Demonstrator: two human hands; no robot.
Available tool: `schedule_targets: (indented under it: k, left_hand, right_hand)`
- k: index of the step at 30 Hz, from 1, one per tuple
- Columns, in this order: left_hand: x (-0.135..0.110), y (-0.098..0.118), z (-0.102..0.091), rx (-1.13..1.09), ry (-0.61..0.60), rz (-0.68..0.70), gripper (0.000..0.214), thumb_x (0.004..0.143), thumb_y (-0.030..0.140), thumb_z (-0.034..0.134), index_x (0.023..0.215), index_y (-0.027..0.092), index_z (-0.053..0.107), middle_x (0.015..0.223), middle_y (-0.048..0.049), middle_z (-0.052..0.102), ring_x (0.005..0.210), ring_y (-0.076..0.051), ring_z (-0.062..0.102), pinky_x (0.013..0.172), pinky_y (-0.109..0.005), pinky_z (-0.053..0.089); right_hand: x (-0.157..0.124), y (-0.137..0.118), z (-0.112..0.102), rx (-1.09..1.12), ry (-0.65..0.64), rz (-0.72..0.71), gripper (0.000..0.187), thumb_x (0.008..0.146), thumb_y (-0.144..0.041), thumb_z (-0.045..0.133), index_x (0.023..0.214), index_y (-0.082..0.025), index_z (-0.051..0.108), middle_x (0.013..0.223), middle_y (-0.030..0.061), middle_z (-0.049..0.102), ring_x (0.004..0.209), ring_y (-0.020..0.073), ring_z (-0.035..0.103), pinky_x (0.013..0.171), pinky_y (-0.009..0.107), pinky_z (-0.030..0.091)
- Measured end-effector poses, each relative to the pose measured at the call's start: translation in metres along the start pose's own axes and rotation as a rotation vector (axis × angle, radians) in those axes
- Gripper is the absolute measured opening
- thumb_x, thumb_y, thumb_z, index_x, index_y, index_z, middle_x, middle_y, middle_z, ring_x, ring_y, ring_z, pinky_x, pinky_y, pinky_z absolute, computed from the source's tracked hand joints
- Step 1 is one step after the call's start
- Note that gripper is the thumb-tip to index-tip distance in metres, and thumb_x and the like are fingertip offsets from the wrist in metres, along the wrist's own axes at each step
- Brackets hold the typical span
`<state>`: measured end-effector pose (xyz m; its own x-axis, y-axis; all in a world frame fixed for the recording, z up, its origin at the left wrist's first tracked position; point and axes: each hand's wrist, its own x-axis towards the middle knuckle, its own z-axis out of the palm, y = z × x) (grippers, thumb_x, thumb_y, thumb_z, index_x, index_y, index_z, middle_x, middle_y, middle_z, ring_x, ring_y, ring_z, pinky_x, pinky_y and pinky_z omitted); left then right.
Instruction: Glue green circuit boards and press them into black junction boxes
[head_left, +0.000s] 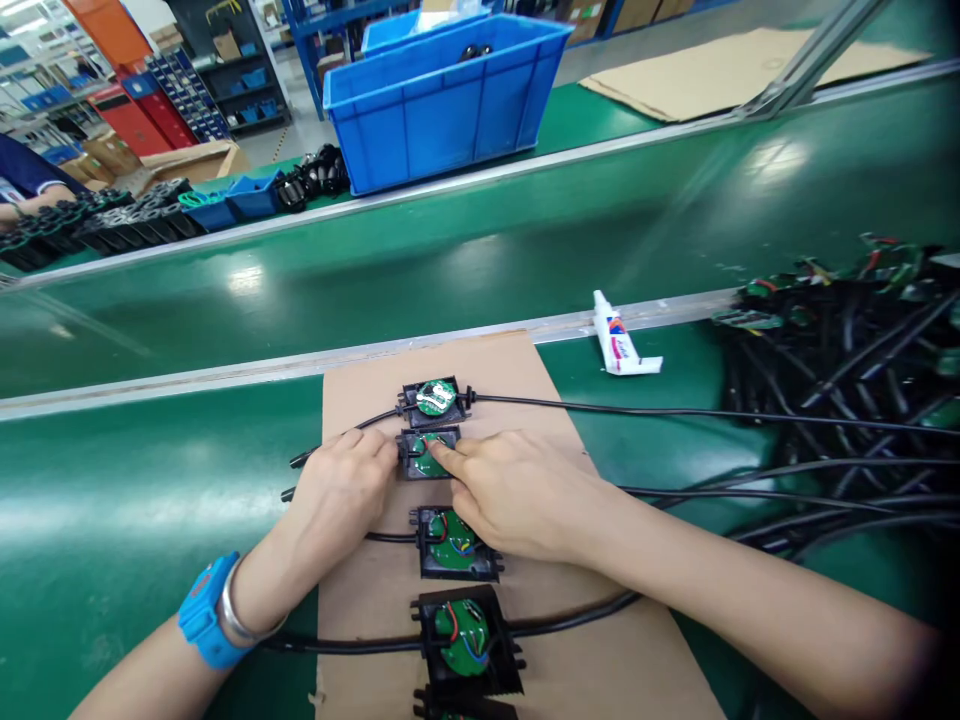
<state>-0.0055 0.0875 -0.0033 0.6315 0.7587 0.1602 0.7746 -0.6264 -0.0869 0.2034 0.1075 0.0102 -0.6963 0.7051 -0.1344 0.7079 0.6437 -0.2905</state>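
Note:
Several black plastic cases with green round circuit boards lie in a column on a cardboard sheet (540,610). My right hand (517,490) presses its index fingertip on the circuit board (426,457) in the second case from the top, thumb close to the case's right edge. At that case's left end, my left hand (349,475) is closed, fingers curled around a black cable (289,495) whose tip sticks out past it. The topmost circuit board (436,397) carries white paste. Below my hands are another case (457,545) and a larger-looking one (469,640) with red and blue wires.
A white glue tube (619,345) lies beyond the cardboard. At right is a heap of black cables (832,380) with boards attached. Across the green bench stand a blue bin (450,120), small blue trays (251,195) and black parts; another person's arm (37,200) shows far left.

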Motion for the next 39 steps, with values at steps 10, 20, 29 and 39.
schedule_targets:
  k: [10, 20, 29, 39]
  left_hand:
    - [0.003, 0.006, 0.014, -0.339, 0.054, 0.145, 0.019, 0.089, 0.009, 0.044, 0.099, 0.013, 0.059, 0.103, -0.0090, 0.063, 0.093, -0.022, 0.057, 0.080, -0.037, 0.050]
    - [0.001, 0.011, 0.022, -0.329, 0.028, 0.133, 0.025, 0.086, 0.001, 0.037, 0.096, 0.014, 0.057, 0.112, -0.0093, 0.063, 0.101, -0.022, 0.056, 0.086, -0.038, 0.046]
    - [-0.001, 0.009, 0.026, -0.352, -0.005, 0.132, 0.026, 0.087, 0.004, 0.038, 0.104, 0.014, 0.055, 0.110, -0.0094, 0.061, 0.101, -0.022, 0.055, 0.087, -0.038, 0.045]
    - [0.014, 0.018, 0.007, -0.233, -0.116, 0.091, 0.046, 0.072, 0.004, 0.046, 0.117, 0.012, 0.056, 0.095, -0.0080, 0.061, 0.083, -0.023, 0.054, 0.071, -0.037, 0.042]
  right_hand:
    - [-0.014, 0.010, -0.020, 0.124, -0.087, 0.090, 0.009, 0.083, -0.019, 0.047, 0.090, -0.016, 0.053, 0.079, 0.0056, 0.065, 0.070, 0.0197, 0.061, 0.060, 0.030, 0.037]
    - [-0.017, 0.018, -0.005, 0.283, -0.101, 0.102, 0.027, 0.090, -0.020, 0.043, 0.064, -0.019, 0.050, 0.058, -0.0008, 0.055, 0.054, 0.0124, 0.049, 0.051, 0.024, 0.032]
    - [-0.009, 0.032, 0.027, 0.033, 0.313, -0.072, 0.019, 0.089, -0.013, 0.040, 0.078, -0.016, 0.055, 0.075, 0.0067, 0.060, 0.070, 0.0170, 0.055, 0.065, 0.029, 0.044]
    - [-0.004, 0.023, 0.028, -0.464, 0.231, -0.229, 0.024, 0.084, -0.003, 0.038, 0.081, -0.011, 0.061, 0.075, 0.0108, 0.058, 0.069, 0.0199, 0.050, 0.052, 0.030, 0.034]
